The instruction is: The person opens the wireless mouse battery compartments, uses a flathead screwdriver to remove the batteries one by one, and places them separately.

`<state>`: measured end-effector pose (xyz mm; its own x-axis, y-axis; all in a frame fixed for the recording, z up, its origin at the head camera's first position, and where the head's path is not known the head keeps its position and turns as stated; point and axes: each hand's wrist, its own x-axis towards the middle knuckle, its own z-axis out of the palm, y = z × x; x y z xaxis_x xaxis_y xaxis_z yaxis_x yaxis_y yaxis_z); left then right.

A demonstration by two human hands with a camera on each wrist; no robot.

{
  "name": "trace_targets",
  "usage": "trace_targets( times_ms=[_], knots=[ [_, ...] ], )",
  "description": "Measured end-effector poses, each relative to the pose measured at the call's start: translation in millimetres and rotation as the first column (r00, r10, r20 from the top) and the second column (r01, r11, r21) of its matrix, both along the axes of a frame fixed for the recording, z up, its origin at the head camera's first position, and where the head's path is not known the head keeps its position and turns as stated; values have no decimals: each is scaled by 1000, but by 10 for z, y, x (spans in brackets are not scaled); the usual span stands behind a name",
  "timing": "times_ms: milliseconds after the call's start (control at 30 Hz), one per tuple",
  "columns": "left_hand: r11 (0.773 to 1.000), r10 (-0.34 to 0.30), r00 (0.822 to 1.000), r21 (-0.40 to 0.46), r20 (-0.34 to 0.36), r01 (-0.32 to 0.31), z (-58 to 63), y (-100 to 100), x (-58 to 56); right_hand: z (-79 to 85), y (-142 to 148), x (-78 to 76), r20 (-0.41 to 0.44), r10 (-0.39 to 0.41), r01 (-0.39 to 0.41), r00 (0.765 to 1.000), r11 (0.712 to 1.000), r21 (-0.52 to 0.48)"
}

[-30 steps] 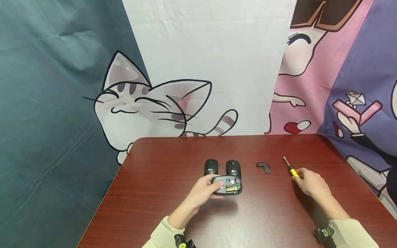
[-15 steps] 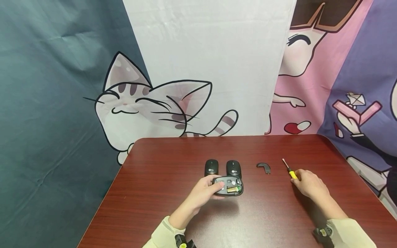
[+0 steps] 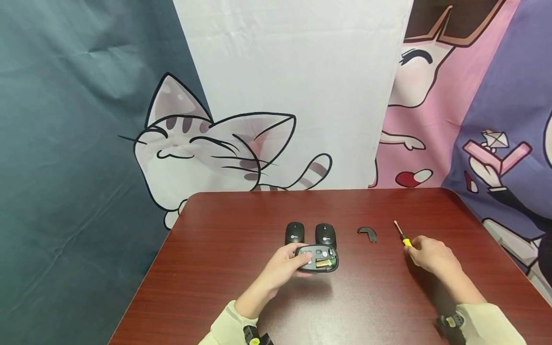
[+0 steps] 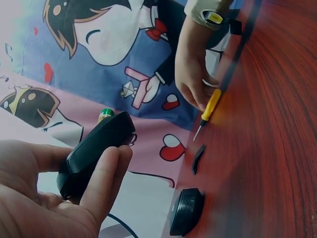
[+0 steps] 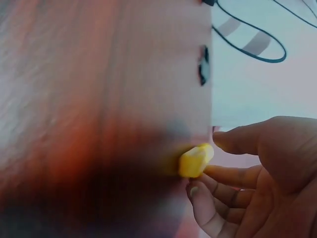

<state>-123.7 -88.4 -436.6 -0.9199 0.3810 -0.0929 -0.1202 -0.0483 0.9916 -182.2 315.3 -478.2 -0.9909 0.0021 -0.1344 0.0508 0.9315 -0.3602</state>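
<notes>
Left hand (image 3: pixel 279 266) grips a mouse (image 3: pixel 312 250) above the table (image 3: pixel 207 268), open underside showing, battery (image 3: pixel 323 263) inside with its green end sticking out. Right hand (image 3: pixel 433 256) has fingers curled loosely round the screwdriver (image 3: pixel 407 242) handle. Curved cover (image 3: pixel 369 233) lies between screwdriver and two other mice (image 3: pixel 325 235), side by side behind the held one.

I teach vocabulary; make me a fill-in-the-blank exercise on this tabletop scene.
The computer mouse in the left hand contains a cylindrical ____.
Beyond it, ____ more mice rest on the table.
The handle of the screwdriver by the right hand is ____.
In the head view, a curved black cover lies to the ____ of the screwdriver.

Missing words: battery; two; yellow; left.
</notes>
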Motion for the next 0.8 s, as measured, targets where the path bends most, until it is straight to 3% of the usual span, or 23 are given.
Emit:
trace_targets(
  times_ms=[167, 333, 800],
  knots=[
    [1000, 9, 1000, -7, 7, -9, -5, 0, 1, 125, -121, 55, -103, 35, -37, 994, 999, -19],
    [1000, 1, 1000, -7, 6, -1, -11, -3, -13, 189, -308, 144, -241, 90, -112, 966, 990, -83],
    [1000, 24, 1000, 8, 15, -24, -14, 5, -38, 402, -669, 386, -378, 90, -168, 921, 969, -179]
  ],
)
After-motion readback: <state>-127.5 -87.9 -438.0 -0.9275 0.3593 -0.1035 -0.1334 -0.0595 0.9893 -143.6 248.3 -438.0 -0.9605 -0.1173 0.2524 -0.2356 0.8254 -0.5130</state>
